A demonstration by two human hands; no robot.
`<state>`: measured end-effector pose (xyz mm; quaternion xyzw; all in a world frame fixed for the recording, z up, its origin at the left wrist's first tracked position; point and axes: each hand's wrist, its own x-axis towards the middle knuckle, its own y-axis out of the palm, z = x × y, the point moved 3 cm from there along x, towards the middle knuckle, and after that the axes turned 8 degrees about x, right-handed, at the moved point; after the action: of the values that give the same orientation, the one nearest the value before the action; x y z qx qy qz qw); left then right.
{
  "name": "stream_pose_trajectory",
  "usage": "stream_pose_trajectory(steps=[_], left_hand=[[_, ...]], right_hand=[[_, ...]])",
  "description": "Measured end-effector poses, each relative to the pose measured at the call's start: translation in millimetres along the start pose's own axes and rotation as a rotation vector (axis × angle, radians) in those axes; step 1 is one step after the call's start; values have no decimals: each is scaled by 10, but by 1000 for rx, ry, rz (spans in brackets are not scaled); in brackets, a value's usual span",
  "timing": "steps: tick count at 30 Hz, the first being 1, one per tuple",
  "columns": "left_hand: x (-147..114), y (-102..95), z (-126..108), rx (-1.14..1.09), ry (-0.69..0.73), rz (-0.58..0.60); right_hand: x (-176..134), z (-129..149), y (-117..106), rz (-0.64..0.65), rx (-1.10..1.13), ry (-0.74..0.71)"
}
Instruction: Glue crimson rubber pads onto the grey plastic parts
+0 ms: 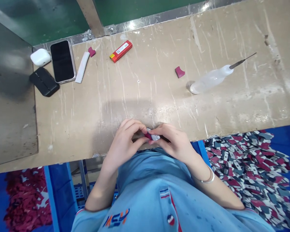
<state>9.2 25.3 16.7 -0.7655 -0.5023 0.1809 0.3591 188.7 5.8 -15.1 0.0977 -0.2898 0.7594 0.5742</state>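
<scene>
Close to my body, at the bench's near edge, both hands meet over one small piece. My left hand (130, 138) pinches its dark red end between thumb and forefinger. The pale grey-white end of the small red and white piece (155, 136) sits between the thumb and fingers of my right hand (174, 140). Fingertips cover part of the piece, so its full shape is hidden. Beyond my hands, a loose dark red piece (179, 72) lies on the bench, beside a white squeeze bottle (209, 80) with a thin needle tip.
On the bench (87, 129) lie a red lighter (121, 51), a white strip (82, 67), another red piece (91, 51), a phone (62, 61), a white case (40, 57) and a black case (44, 82). Blue bins (61, 193) of small pieces flank me below the edge.
</scene>
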Motion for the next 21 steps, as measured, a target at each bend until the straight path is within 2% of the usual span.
stream_pose_trajectory(steps=[10, 15, 18, 21], left_hand=[[-41, -3, -2, 11, 47, 2], [-33, 57, 4, 25, 46, 0], [-164, 53, 23, -65, -3, -8], [-443, -117, 32, -168, -80, -77]], right_hand=[[-25, -11, -3, -15, -10, 47], [-7, -22, -24, -19, -16, 57], [57, 78, 29, 31, 24, 19], [114, 217, 129, 91, 146, 26]])
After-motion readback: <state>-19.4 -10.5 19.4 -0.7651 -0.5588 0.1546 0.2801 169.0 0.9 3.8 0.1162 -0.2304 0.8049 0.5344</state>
